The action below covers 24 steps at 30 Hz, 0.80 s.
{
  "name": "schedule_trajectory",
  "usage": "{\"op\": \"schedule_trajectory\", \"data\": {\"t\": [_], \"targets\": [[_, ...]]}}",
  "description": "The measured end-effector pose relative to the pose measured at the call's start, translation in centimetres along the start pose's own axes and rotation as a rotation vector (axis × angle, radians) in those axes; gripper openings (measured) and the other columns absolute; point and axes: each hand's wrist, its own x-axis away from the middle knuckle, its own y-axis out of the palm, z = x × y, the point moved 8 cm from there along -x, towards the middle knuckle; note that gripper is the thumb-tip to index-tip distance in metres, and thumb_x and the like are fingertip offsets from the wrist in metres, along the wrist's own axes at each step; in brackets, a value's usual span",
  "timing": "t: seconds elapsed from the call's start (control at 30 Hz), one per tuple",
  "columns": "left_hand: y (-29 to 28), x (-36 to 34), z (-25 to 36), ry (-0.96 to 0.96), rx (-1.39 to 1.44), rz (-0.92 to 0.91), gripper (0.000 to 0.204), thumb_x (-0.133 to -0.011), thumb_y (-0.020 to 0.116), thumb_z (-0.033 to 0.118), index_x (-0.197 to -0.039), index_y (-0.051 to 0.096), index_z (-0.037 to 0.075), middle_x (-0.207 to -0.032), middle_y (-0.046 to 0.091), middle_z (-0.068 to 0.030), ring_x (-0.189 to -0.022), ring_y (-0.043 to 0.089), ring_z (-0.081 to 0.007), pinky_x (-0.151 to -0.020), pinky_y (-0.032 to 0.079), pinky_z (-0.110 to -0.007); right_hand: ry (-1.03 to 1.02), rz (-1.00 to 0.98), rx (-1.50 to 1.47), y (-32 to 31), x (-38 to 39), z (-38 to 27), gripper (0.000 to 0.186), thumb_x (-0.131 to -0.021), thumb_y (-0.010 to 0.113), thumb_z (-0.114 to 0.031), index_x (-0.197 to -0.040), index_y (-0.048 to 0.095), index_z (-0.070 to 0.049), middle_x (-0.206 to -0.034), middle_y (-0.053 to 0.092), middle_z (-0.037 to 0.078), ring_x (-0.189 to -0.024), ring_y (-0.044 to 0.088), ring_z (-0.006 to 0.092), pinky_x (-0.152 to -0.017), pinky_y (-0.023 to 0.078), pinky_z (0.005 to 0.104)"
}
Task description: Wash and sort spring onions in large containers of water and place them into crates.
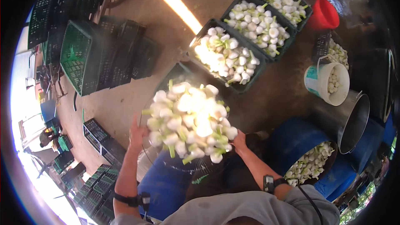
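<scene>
The left hand (137,135) and right hand (239,141) grip opposite sides of a round, thin-rimmed wire-mesh basket (200,168), fingers apparently curled at its rim, though blur and overlap hide their exact hold. The two-sided hold probably keeps the load balanced: a heap of round white bulbs with trimmed green stems (175,123) rises between the fingers.

Just below the left fingers stands a blue plastic drum (164,187). To the right of and below the right fingers, a tilted blue drum (287,141) holds more bulbs, its slant likely making them easier to reach. Beyond the fingertips, three dark-green rectangular plastic crates (251,86) of bulbs sit side by side, presumably to save floor space. Farther right is a red plastic bucket (324,14).
</scene>
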Motion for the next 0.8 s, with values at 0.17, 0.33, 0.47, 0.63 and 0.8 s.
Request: {"op": "schedule_trajectory", "data": {"t": [0.17, 0.33, 0.47, 0.63, 0.8], "targets": [[-4.3, -15.9, -6.7, -0.374, -0.039, 0.103, 0.031, -0.074, 0.051, 0.012, -0.103, 0.056, 0.002, -0.069, 0.052, -0.0086, -0.053, 0.052, -0.0194, -0.044, 0.045, -0.035, 0.582, -0.361, 0.119, 5.5, -8.9, 10.0, 0.029, -0.093, 0.042, -0.022, -0.107, 0.054, 0.000, -0.094, 0.063, 0.013, -0.080, 0.064, 0.0275, -0.066, 0.054, 0.0367], [-1.1, -21.8, -7.0, -0.478, -0.251, -0.013, 0.023, -0.070, 0.051, 0.016, -0.088, 0.053, 0.000, -0.071, 0.050, -0.0124, -0.062, 0.056, -0.0291, -0.056, 0.053, -0.053, 0.771, -0.223, 0.238, 3.5, -10.1, 15.6, 0.016, -0.088, 0.048, -0.011, -0.102, 0.053, -0.003, -0.095, 0.058, 0.014, -0.085, 0.061, 0.0287, -0.071, 0.052, 0.0451], [-4.8, -18.5, -7.6, -0.411, -0.241, 0.000, 0.024, -0.071, 0.053, 0.020, -0.087, 0.053, 0.001, -0.075, 0.053, -0.0146, -0.067, 0.060, -0.0308, -0.057, 0.053, -0.052, 0.801, -0.224, 0.228, 4.1, -4.9, 15.1, 0.022, -0.085, 0.046, 0.000, -0.106, 0.050, -0.006, -0.083, 0.055, 0.009, -0.078, 0.059, 0.0285, -0.072, 0.051, 0.0467], [5.2, -12.2, -3.9, -0.253, 0.000, -0.270, 0.050, -0.079, 0.049, 0.018, -0.128, 0.043, 0.011, -0.067, 0.057, -0.0086, -0.052, 0.058, -0.0232, -0.050, 0.053, -0.037, 0.328, -0.152, -0.114, -3.3, 1.5, 5.1, 0.046, -0.086, 0.037, -0.002, -0.130, 0.031, -0.012, -0.088, 0.059, 0.024, -0.071, 0.065, 0.0349, -0.060, 0.057, 0.0414], [22.4, 3.8, 10.5, 0.148, 0.078, -0.541, 0.077, -0.071, 0.052, 0.013, -0.142, 0.022, 0.014, -0.134, 0.034, -0.0160, -0.111, 0.046, -0.0295, -0.083, 0.046, -0.034, -0.075, 0.163, -0.373, -14.4, 6.8, 0.0, 0.050, -0.089, 0.039, -0.006, -0.135, 0.026, -0.020, -0.086, 0.060, 0.024, -0.070, 0.066, 0.0323, -0.059, 0.057, 0.0392]]}}
